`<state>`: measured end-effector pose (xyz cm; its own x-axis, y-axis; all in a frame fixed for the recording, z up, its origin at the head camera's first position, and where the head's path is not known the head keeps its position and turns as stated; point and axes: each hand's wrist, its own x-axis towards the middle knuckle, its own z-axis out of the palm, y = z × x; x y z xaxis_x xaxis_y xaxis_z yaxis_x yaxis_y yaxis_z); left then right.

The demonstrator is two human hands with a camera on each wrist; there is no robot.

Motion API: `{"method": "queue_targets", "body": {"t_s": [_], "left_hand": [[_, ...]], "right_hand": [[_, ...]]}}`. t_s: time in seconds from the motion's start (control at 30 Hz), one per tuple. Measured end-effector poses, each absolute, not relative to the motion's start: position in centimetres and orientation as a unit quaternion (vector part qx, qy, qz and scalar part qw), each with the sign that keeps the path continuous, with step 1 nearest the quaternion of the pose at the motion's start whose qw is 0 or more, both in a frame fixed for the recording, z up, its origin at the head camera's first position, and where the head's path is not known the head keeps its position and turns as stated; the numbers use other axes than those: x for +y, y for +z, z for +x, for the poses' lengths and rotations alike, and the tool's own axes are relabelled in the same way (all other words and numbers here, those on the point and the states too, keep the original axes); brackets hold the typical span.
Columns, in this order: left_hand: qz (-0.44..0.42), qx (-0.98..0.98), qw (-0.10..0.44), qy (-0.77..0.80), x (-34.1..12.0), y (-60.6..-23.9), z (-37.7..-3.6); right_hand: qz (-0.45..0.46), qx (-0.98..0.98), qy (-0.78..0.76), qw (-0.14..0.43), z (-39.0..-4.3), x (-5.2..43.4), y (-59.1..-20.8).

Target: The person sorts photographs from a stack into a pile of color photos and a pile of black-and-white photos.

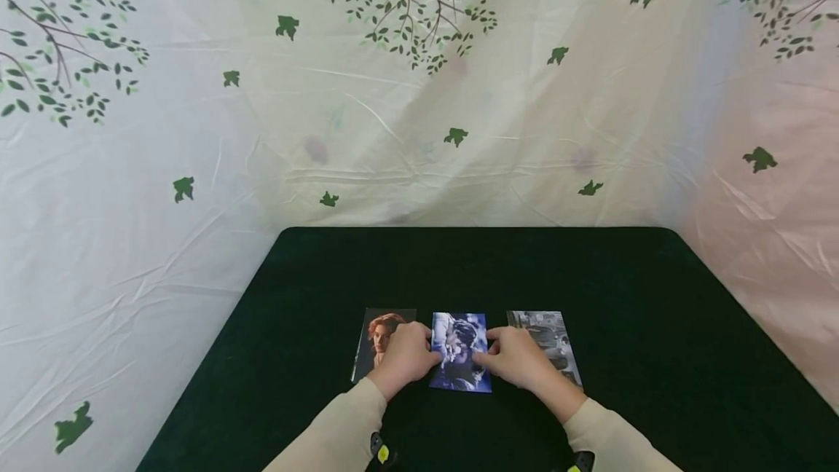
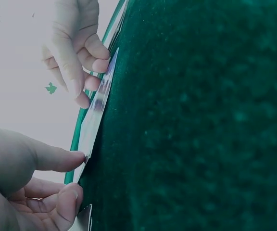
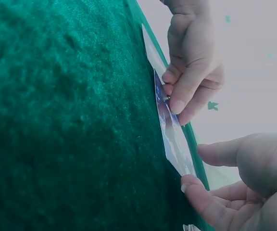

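Both hands at the blue photo, middle of three on the dark green cloth. Left hand pinching its left edge, right hand its right edge, fingers curled. Portrait photo and grey photo just beside; open cloth beyond.

Staged tabletop set, probably a makeshift recording corner rather than a lived-in room; nothing beyond the cloth is visible. Table covered in dark green velvety fabric, nap plain in both wrist views. Beyond the hands and to either side of them hangs a creased pale sheet printed with branches and green leaves, screening off whatever lies behind. Three photo prints lie in a row under the hands. No furniture, tools or appliances identify a trade.
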<state>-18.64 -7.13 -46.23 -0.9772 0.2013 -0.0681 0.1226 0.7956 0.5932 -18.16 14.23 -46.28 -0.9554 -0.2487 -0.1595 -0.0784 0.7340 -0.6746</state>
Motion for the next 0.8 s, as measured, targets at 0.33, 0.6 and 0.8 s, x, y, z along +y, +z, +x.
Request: {"method": "queue_targets", "body": {"t_s": [0.33, 0.6, 0.8], "left_hand": [[0.077, 0.945, 0.066, 0.311, -6.9, -46.0, -18.5], [0.082, 0.933, 0.039, 0.348, -7.1, -46.5, -18.5], [0.054, 0.89, 0.032, 0.452, -7.8, -46.8, -18.5]], "right_hand": [[-0.074, 0.919, -0.366, 0.131, -18.3, 14.1, -46.4], [-0.058, 0.907, -0.395, 0.13, -18.4, 14.2, -46.8], [-0.047, 0.884, -0.447, 0.128, -18.5, 14.3, -47.3]]}}
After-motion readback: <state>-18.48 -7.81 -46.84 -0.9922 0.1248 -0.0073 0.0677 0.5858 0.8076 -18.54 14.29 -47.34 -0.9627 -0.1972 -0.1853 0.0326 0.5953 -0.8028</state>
